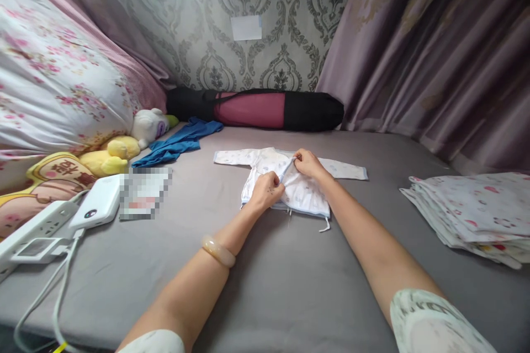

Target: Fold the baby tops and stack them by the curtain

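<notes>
A small white baby shirt (308, 193) with pale prints and light-blue trim lies spread on the grey bed sheet, its sleeves stretched out to both sides. My left hand (267, 192) pinches the blue-edged front flap near the middle of the shirt. Higher up along the same edge, my right hand (308, 164) is closed on the trim near the neckline. The fingertips of both hands partly cover the trim. White tie strings (325, 225) hang out below the lower hem. A pale bangle sits on my left wrist.
Folded printed cloths (472, 209) are stacked at the right. On the left are a power strip (39, 226), a white power bank (99, 201) with cables, plush toys (111, 155) and a blue cloth (178, 140). A black-and-red long bag (252, 109) lies along the wall.
</notes>
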Available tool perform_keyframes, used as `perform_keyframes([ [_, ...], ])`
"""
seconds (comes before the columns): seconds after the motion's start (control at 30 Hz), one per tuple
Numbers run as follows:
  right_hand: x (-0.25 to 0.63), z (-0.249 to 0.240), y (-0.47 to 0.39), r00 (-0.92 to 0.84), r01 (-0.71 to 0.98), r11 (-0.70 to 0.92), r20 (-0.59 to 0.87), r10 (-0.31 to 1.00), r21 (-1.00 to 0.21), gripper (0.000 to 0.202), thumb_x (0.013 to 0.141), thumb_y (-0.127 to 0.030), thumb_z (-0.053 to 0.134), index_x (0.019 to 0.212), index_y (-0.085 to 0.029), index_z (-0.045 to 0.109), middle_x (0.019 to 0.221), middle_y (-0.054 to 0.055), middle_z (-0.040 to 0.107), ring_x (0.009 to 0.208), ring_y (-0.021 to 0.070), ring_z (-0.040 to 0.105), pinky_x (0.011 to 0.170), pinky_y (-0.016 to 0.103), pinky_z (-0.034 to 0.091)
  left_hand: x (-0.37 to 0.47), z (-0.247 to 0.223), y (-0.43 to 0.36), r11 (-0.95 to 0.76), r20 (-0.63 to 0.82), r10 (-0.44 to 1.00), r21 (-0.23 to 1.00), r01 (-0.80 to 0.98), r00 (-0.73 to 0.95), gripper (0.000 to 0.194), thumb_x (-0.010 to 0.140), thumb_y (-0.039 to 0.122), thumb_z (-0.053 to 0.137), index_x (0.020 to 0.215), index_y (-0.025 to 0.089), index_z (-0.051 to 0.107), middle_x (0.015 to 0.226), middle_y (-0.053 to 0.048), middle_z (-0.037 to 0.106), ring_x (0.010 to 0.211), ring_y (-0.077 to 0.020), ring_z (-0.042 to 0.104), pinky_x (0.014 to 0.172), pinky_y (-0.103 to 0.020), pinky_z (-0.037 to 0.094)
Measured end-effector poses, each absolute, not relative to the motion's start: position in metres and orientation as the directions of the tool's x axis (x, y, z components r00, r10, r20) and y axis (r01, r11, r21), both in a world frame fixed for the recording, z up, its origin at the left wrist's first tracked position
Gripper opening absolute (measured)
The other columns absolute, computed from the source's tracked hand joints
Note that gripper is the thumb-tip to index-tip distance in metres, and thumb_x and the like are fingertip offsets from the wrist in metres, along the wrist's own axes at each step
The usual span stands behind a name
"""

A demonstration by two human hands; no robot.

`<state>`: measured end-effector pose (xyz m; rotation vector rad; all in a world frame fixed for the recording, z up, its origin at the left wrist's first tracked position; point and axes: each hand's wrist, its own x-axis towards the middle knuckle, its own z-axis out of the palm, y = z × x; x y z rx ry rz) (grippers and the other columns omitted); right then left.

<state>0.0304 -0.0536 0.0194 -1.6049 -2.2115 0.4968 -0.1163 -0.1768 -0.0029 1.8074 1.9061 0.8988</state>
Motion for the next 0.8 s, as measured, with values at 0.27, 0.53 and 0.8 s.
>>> perform_keyframes([
  [0.27, 0.008, 0.003, -0.071, -0.094, 0.843, 0.155, 0.142, 0.985, -0.515, 0.029, 0.088, -0.017, 0.044, 0.11, -0.02, 0.063, 0.111, 0.008, 0.068, 0.104, 0.0218, 0.061, 0.086, 0.028, 0.044, -0.116, -0.007, -0.178, -0.035, 0.202, 0.975, 0.561, 0.827, -0.095, 0.015, 0.076, 0.021, 0.059, 0.077, 0.014, 0.072, 0.09, -0.01, 0.063, 0.089, -0.0203, 0.059, 0.088, -0.03, 0.047],
  [0.53, -0.005, -0.009, -0.09, -0.071, 0.885, 0.169, 0.232, 0.97, -0.435, 0.036, 0.094, -0.024, 0.043, 0.127, -0.014, 0.051, 0.124, 0.016, 0.061, 0.116, 0.0278, 0.053, 0.095, 0.035, 0.039, -0.115, -0.003, -0.183, -0.035, 0.203, 0.975, 0.531, 0.847, -0.087, 0.017, 0.074, 0.022, 0.058, 0.066, 0.015, 0.072, 0.084, -0.011, 0.066, 0.094, -0.0227, 0.06, 0.09, -0.031, 0.047],
  [0.8, -0.008, -0.017, -0.095, -0.165, 0.936, 0.211, 0.179, 0.97, -0.282, 0.042, 0.099, -0.033, 0.031, 0.127, -0.012, 0.055, 0.142, 0.019, 0.049, 0.133, 0.0306, 0.038, 0.11, 0.047, 0.026, -0.118, -0.002, -0.188, -0.026, 0.193, 0.977, 0.515, 0.857, -0.086, 0.017, 0.073, 0.024, 0.059, 0.067, 0.015, 0.073, 0.086, -0.01, 0.064, 0.094, -0.0224, 0.06, 0.09, -0.031, 0.046],
])
